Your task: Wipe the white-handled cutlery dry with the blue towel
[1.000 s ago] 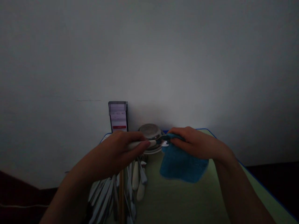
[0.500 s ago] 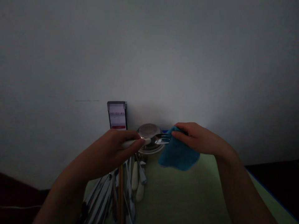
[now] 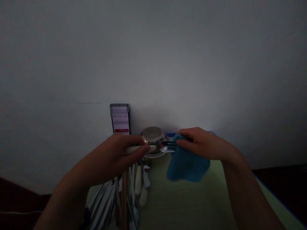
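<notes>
Fork (image 3: 152, 148), one, white handle, metal head: held level above the table (image 3: 184, 204), tines toward three o'clock. Left hand (image 3: 127, 151), at the fork's nine-o'clock end: thumb and fingers clamped together on the handle. Right hand (image 3: 198, 142), at three o'clock: thumb and fingers pinched on a blue cloth (image 3: 188, 166), which hangs toward six o'clock; tine tips meet the cloth's edge, and whether they are gripped inside it cannot be told. Metal bowl (image 3: 153, 133), inverted, pale rim beneath: twelve o'clock from the fork. Phone (image 3: 120, 123), upright, screen lit with digits: ten o'clock. Assorted cutlery (image 3: 103, 203), with wooden chopsticks (image 3: 124, 201) and white-handled pieces (image 3: 138, 182), bunched lengthwise: seven o'clock.
</notes>
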{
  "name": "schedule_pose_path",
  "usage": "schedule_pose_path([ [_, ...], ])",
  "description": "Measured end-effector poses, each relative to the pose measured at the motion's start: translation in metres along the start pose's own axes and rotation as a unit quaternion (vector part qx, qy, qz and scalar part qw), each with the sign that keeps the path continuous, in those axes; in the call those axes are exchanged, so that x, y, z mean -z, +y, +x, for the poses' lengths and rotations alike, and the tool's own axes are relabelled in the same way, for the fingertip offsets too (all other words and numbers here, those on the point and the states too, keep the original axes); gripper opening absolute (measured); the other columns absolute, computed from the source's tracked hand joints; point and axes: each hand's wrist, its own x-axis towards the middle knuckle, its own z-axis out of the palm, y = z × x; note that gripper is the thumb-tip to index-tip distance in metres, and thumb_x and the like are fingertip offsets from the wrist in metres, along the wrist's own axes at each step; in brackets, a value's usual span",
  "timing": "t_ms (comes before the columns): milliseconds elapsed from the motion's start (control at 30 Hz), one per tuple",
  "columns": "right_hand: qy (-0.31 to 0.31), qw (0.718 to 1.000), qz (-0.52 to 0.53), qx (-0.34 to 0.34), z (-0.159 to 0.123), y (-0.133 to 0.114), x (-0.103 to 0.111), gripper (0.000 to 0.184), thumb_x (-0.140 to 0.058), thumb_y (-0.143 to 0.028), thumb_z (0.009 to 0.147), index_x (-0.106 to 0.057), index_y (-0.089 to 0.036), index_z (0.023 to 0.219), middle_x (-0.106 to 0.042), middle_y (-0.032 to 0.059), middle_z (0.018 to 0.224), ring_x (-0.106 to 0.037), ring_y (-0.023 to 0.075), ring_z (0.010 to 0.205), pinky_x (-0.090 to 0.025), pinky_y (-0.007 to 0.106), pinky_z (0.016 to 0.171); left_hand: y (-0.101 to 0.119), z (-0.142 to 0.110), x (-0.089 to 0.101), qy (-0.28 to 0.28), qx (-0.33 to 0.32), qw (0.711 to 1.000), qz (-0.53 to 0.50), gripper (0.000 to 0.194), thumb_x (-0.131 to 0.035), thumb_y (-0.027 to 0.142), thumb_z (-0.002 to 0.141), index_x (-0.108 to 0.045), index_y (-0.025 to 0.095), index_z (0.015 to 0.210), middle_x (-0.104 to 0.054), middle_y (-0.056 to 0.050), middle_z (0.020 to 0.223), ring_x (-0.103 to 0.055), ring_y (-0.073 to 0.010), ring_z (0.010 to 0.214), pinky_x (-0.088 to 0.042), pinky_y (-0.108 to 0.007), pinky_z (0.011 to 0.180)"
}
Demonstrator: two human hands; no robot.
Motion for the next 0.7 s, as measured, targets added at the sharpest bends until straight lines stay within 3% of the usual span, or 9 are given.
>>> schedule_pose_path([
  [333,-0.004,1.0,0.013,0.003,0.0001,-0.0034,0.0033,0.017,-0.046,-0.02,0.084,-0.062,-0.014,0.082,-0.056,-0.0015,0.063,-0.048,0.0086,0.054,-0.032,0.021,0.052,-0.0038,-0.0001,-0.0003,-0.003,-0.009,1.0,-0.029,0.024,-0.049,0.036,0.088,-0.067,0.021,0.082,-0.062,0.006,0.063,-0.054,-0.0081,0.056,-0.038,-0.016,0.052],
  [700,-0.017,0.998,0.05,0.017,-0.0015,0.004,0.0001,0.02,-0.047,-0.028,0.087,-0.061,-0.015,0.083,-0.055,-0.0018,0.065,-0.048,0.0084,0.056,-0.032,0.021,0.051,-0.0087,-0.0005,0.0002,-0.006,0.001,1.0,-0.024,0.024,-0.049,0.038,0.087,-0.067,0.022,0.082,-0.066,0.005,0.068,-0.059,-0.011,0.061,-0.04,-0.018,0.055],
])
